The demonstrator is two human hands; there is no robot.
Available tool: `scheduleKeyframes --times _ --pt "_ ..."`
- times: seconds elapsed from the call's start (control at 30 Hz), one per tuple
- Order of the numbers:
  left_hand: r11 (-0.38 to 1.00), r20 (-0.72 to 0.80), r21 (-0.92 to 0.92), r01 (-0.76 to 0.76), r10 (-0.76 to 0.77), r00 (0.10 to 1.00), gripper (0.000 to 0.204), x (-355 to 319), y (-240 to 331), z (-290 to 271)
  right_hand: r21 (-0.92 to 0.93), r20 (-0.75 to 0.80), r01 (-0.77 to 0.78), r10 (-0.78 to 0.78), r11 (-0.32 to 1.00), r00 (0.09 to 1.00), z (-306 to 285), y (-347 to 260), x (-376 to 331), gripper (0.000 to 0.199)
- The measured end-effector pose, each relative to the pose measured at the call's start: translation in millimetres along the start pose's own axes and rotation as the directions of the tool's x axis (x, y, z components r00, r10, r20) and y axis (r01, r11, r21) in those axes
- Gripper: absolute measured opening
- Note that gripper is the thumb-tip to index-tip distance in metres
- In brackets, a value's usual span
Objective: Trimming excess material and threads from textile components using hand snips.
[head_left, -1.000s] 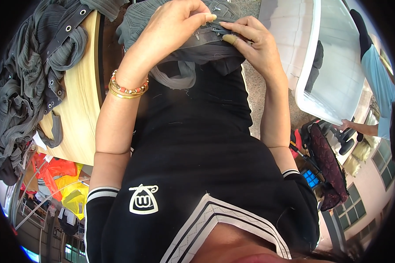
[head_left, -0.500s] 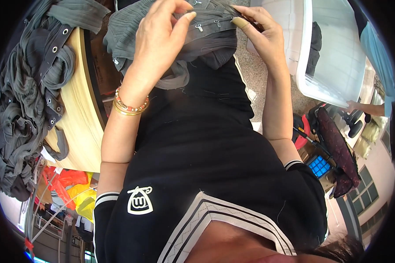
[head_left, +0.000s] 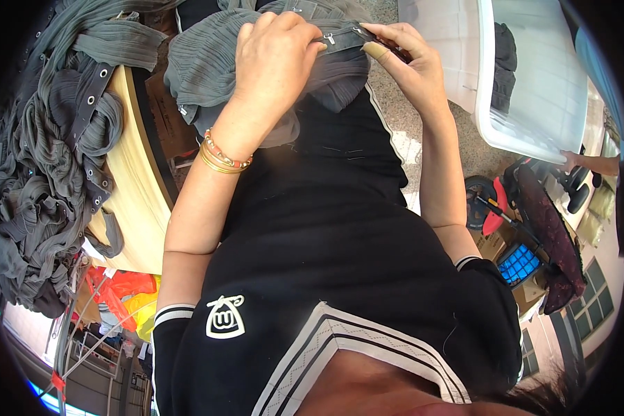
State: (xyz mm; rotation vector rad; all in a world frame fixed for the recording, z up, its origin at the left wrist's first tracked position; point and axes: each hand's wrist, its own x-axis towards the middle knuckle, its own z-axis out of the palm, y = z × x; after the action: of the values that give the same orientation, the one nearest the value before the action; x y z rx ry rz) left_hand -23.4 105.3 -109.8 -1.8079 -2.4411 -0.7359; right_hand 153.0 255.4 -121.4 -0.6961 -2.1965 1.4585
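A grey ribbed garment (head_left: pixel 211 59) lies bunched across my lap at the top of the view. Along its flat band (head_left: pixel 343 41) sit small metal hooks. My left hand (head_left: pixel 274 62) pinches this band beside a hook, thumb against fingers. At the band's right end is my right hand (head_left: pixel 410 66), closed around a slim dark tool (head_left: pixel 388 46) that looks like thread snips. Its tip meets the band near another hook. A tan cover wraps the right thumb. The fingers partly hide the tool, so I cannot tell whether the right hand also grips cloth.
On the left, a heap of grey garments (head_left: pixel 41 180) with eyelet bands covers part of a pale wooden table (head_left: pixel 135 201). A white plastic bin (head_left: pixel 489 132) with dark cloth (head_left: pixel 504 69) stands at the right. Another person's hand (head_left: pixel 572 161) touches its rim. Red and yellow bags (head_left: pixel 121 284) hang lower left.
My left hand has moved right along the band, closer to my right hand. The right hand has shifted slightly down, and the tool now meets the band's end near a hook.
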Motion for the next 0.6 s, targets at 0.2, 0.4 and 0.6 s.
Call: scheduleKeyframes --times 0.2,0.4,0.6 --pt "1.000 -0.029 0.014 0.006 -0.006 1.000 0.010 0 -6 5 -0.003 0.002 0.013 -0.013 1.000 1.000 3 0 2 0.030" --pt "0.999 -0.079 -0.015 -0.046 0.044 0.996 0.011 -1 -10 1 -0.048 0.036 0.056 -0.054 0.997 0.998 6 -3 5 0.030" --pt "0.964 0.030 -0.247 0.095 -0.090 0.995 0.013 0 -7 -13 -0.121 0.065 0.155 -0.147 0.981 0.987 6 -7 14 0.031"
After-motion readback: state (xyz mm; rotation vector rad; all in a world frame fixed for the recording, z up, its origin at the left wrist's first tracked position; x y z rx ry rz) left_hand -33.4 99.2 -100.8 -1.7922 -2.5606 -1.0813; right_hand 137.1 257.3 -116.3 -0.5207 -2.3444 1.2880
